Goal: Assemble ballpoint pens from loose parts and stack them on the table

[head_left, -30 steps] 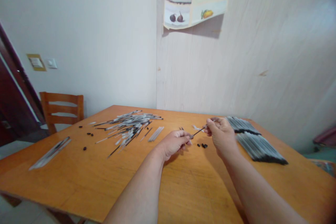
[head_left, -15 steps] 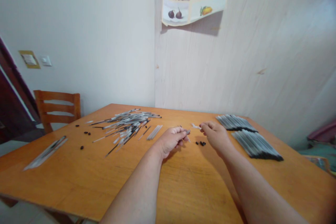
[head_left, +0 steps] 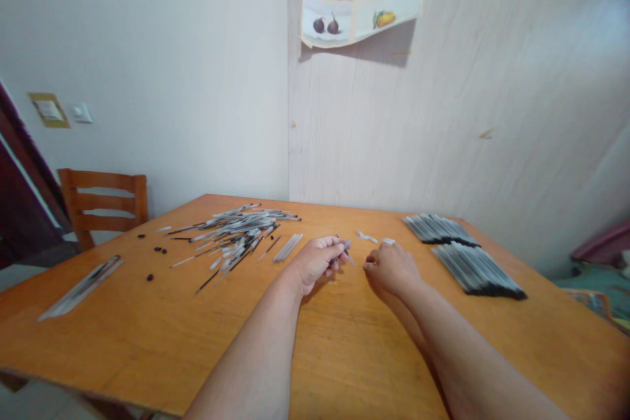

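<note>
My left hand (head_left: 317, 264) is closed around a clear, slim pen barrel (head_left: 350, 257) whose tip points out past the fingers. A dark part shows between those fingers. To its right, my right hand (head_left: 396, 266) reaches down to the table with fingers pinched together; whatever they hold is hidden. That hand covers the spot where small black caps lay. Just behind it are small white plastic pieces (head_left: 367, 237). Left of my left hand, several clear barrels (head_left: 288, 248) lie side by side.
A loose heap of pen refills (head_left: 236, 233) spreads over the table (head_left: 344, 354) at back left. Two neat rows of black-ended pens (head_left: 475, 270) lie at right. Small black caps (head_left: 150, 277) and a clear bag (head_left: 81, 289) are at left. A wooden chair (head_left: 105, 200) stands behind.
My right hand has come down and slightly left, from near the white pieces to the black caps, which it now hides. My left hand stays nearly in place with the barrel.
</note>
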A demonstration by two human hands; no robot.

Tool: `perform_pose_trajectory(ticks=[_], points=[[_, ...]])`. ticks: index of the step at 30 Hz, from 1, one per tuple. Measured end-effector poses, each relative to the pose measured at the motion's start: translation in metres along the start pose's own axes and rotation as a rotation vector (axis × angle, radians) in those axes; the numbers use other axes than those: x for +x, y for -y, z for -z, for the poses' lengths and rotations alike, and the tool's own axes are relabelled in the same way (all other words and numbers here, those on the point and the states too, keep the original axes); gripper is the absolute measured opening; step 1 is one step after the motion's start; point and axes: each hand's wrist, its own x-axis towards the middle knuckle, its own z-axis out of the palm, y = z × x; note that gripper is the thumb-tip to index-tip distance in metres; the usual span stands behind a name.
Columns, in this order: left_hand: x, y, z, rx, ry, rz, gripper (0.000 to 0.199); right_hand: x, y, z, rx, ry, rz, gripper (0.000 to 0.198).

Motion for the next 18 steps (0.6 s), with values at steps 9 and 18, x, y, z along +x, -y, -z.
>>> perform_pose_trajectory(ticks=[9,18], points=[[0.000,-0.001,0.000,-0.005,0.008,0.005,0.032,0.004,-0.001,-0.002,0.267,-0.022,0.015,0.018],[-0.004,-0.005,-0.003,-0.016,0.014,0.024,0.036,0.001,0.006,0.014,1.007,-0.129,-0.052,0.007]])
